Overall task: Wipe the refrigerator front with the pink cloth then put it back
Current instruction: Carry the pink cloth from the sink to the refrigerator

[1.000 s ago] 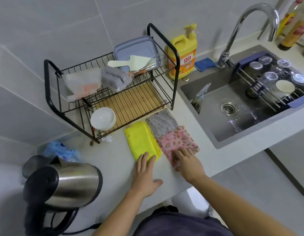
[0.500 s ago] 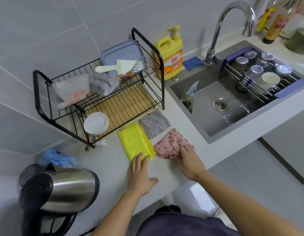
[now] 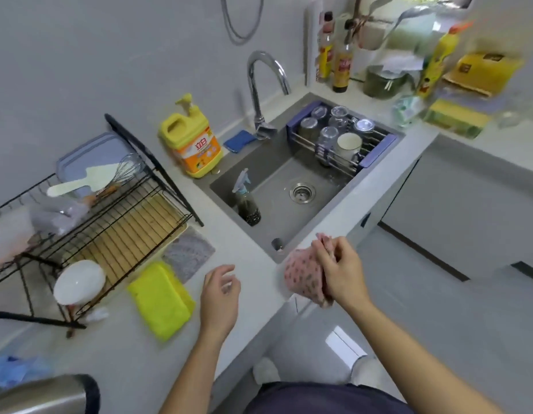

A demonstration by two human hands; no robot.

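right hand (image 3: 338,273) lifted off pale grey tabletop (image 3: 247,249), fingers (image 3: 326,255) curled tight round bunched pink patterned cloth (image 3: 302,277); cloth hangs below fingers, off front edge of tabletop, by near corner of grey steel sink (image 3: 277,186). left hand (image 3: 219,297) hovers low above tabletop, fingers (image 3: 226,274) loosely spread, slightly bent, holding nothing. folded yellow microfibre cloth (image 3: 160,300) lies just left of those fingers, grey speckled cloth (image 3: 187,253) beyond it. black wire dish rack (image 3: 110,216) farther left.

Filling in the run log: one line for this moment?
step: pickup | right hand: holds pink cloth off counter | left hand: free | refrigerator: unseen
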